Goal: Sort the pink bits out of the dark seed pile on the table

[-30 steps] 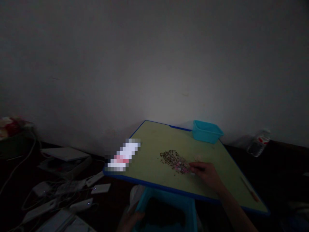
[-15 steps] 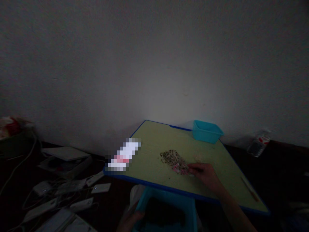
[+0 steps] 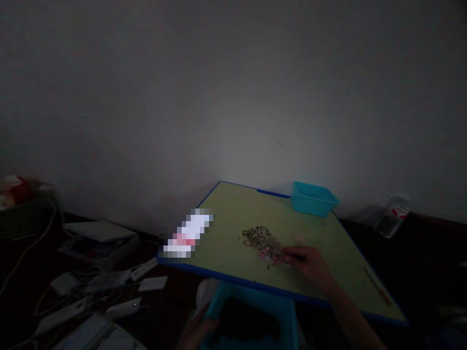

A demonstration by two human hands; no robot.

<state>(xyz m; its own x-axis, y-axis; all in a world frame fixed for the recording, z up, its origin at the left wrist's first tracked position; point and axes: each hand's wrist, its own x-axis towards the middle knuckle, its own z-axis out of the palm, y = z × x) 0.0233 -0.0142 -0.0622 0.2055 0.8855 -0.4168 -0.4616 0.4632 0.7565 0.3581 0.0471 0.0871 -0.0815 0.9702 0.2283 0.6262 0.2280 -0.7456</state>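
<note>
My right hand (image 3: 311, 266) rests at the right end of a heap of small dark and pale grains (image 3: 257, 237) on the pale yellow tabletop. Its fingers are pinched together beside pink and white bits (image 3: 270, 254) at the heap's near side; whatever lies between the fingertips is hidden. My left hand (image 3: 197, 333) grips the left wall of a blue plastic basin (image 3: 295, 316) below the table's front edge, with the thumb over the rim. Dark contents, too dim to make out, lie inside the basin.
A second blue basin (image 3: 314, 200) stands at the table's (image 3: 226, 204) back right corner. A blurred lit phone-like screen (image 3: 188, 236) lies at the left, a thin stick (image 3: 377, 287) at the right. Cables and white chargers (image 3: 65, 284) clutter the left; a plastic bottle (image 3: 392, 218) lies right.
My right hand has shifted very slightly left against the heap. A few dark grains now lie nearer the table's front edge. The left hand keeps its place on the basin.
</note>
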